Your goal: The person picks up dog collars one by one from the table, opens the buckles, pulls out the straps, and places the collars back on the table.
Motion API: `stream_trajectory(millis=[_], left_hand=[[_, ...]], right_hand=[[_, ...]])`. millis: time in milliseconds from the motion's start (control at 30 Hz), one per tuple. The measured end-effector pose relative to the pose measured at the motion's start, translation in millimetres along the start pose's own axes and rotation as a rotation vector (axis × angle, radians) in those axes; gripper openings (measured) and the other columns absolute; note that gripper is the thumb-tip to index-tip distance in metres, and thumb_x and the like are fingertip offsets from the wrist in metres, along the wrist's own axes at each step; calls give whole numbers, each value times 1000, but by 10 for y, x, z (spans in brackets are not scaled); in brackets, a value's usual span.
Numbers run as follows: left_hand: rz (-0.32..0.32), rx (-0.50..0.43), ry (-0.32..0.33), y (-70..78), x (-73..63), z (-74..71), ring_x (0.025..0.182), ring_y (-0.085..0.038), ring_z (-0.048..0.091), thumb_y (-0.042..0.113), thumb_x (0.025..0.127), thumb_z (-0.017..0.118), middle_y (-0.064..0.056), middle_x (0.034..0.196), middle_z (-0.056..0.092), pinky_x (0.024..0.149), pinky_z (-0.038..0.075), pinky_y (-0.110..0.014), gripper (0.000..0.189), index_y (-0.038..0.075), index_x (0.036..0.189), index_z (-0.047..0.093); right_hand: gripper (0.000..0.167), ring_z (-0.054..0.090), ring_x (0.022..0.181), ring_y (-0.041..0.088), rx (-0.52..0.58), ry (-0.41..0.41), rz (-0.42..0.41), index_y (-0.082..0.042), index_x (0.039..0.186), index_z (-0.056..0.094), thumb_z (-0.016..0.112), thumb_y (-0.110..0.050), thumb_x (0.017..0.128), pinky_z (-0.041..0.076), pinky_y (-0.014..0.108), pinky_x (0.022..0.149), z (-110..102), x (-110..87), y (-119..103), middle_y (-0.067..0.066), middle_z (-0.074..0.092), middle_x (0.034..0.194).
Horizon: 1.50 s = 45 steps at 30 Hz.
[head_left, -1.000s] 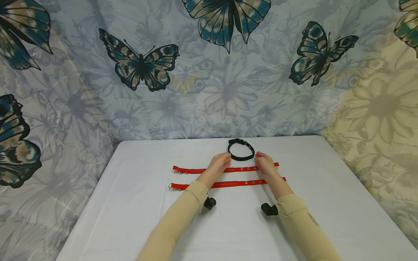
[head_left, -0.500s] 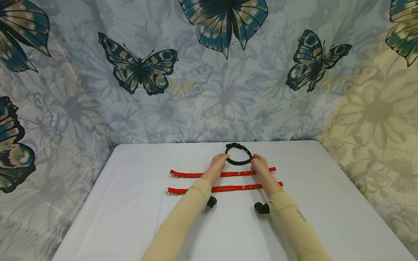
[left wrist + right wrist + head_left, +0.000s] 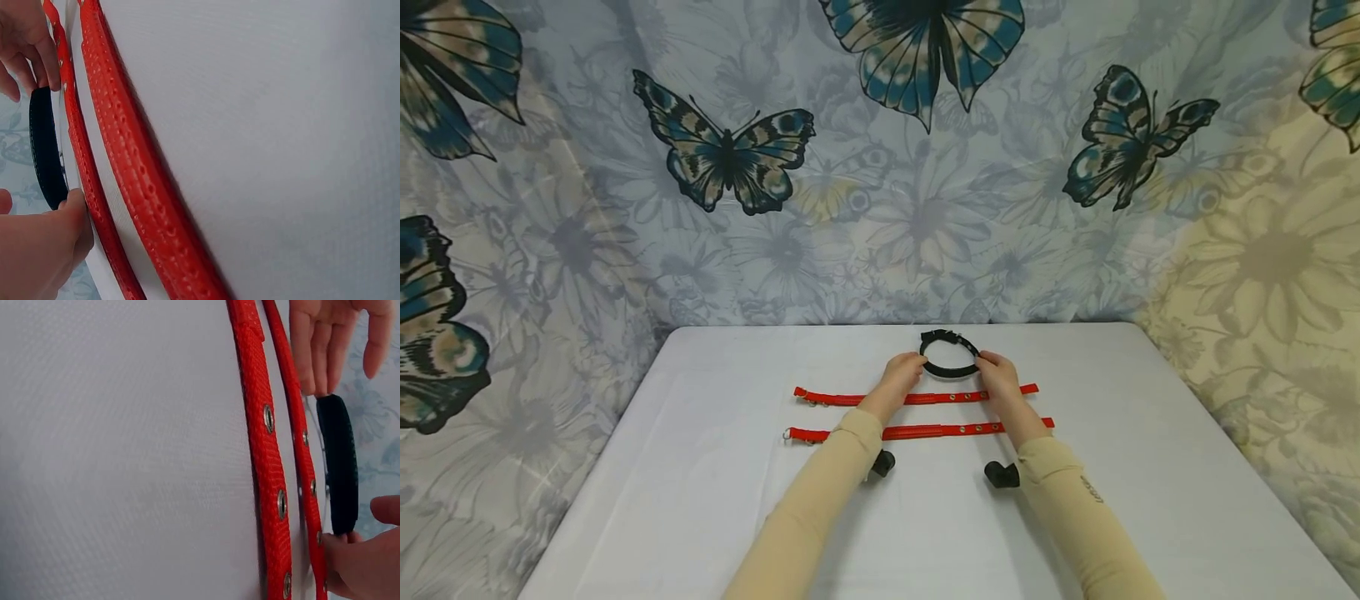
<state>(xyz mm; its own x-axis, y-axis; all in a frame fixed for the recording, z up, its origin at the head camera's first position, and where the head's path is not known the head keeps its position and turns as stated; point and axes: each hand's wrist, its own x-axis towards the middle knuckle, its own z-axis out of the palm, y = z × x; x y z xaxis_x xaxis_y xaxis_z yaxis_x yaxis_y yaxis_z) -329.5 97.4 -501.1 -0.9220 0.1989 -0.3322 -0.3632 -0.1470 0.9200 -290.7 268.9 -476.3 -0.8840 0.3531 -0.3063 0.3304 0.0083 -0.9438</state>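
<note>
A black collar (image 3: 951,372), buckled into a ring, lies near the far edge of the white table. My left hand (image 3: 897,379) touches its left side with the fingertips, while my right hand (image 3: 1000,383) touches its right side. Both wrist views show the collar's band (image 3: 47,144) standing on edge between the two hands, each thumb held apart from it. Closer to me, two red collars are stretched out side by side: a farther one (image 3: 936,398) and a nearer one (image 3: 925,432), both partly covered by my forearms. Metal eyelets (image 3: 282,504) run along their right halves.
Black wrist devices (image 3: 1002,475) hang under both forearms, above the table (image 3: 700,500). A cloth backdrop (image 3: 925,225) printed with butterflies and flowers rises behind the table's far edge.
Both hands have moved inward from just beside the black collar to touch its sides. The red collars have stayed put; the head view has shifted slightly.
</note>
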Motion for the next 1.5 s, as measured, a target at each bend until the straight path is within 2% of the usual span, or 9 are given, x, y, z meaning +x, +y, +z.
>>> stream_trajectory(millis=[133,167,467,633,800,900,1067,1367,1500], left_hand=[[-13,-53,-7,19,-74,1,123,-30,53,15,96,58,-21,140,47,100,46,-35,53,-5,143,42],[-31,-65,-9,166,-294,21,125,-31,51,11,97,55,-21,144,44,102,45,-35,52,-6,144,39],[-38,-129,21,162,-365,-48,118,-30,54,8,98,55,-21,144,42,97,49,-33,49,-5,143,40],[-8,-183,76,159,-424,-102,106,-27,58,6,94,62,-20,132,50,92,52,-31,46,-7,136,47],[-28,-277,83,151,-534,-192,96,-21,60,4,90,68,-16,113,57,88,54,-29,46,-8,130,49],[-17,-330,60,161,-614,-252,93,-19,62,0,87,70,-16,108,58,87,54,-29,48,-10,129,48],[-8,-362,15,161,-759,-366,85,-18,66,-5,86,69,-17,106,61,86,55,-30,43,-10,124,50],[23,-366,-50,98,-1011,-562,84,-19,67,-9,88,65,-15,97,59,88,54,-33,45,-11,128,45],[38,-317,-63,98,-1099,-639,84,-18,68,-9,86,68,-14,94,61,87,55,-33,44,-8,125,47]], right_hand=[[51,38,136,29,0,21,-3,0,148,38,51,-9,99,34,38,111,23,-26,27,21,37,150],[51,40,134,29,2,22,-5,0,147,39,53,-8,99,35,38,110,29,-36,33,21,38,149],[52,49,120,22,33,22,-27,-4,145,45,59,-9,96,42,33,103,69,-115,73,17,46,144],[51,53,113,19,83,15,-78,-3,141,49,63,-6,92,46,29,99,111,-237,46,17,51,139],[52,57,106,18,107,1,-123,-1,139,50,64,-3,89,49,30,96,155,-379,9,19,53,135],[54,56,113,18,112,-35,-122,-5,143,47,63,-4,91,46,30,99,158,-432,-1,15,50,139],[57,50,123,23,146,-133,-148,-6,146,42,62,-2,93,48,18,91,142,-522,-22,16,44,144],[59,50,115,16,157,-291,-189,-6,147,40,64,-3,93,49,17,89,113,-781,-29,16,40,144],[58,49,115,15,116,-334,-195,-5,146,39,64,-4,93,49,18,90,110,-831,10,20,39,144]])
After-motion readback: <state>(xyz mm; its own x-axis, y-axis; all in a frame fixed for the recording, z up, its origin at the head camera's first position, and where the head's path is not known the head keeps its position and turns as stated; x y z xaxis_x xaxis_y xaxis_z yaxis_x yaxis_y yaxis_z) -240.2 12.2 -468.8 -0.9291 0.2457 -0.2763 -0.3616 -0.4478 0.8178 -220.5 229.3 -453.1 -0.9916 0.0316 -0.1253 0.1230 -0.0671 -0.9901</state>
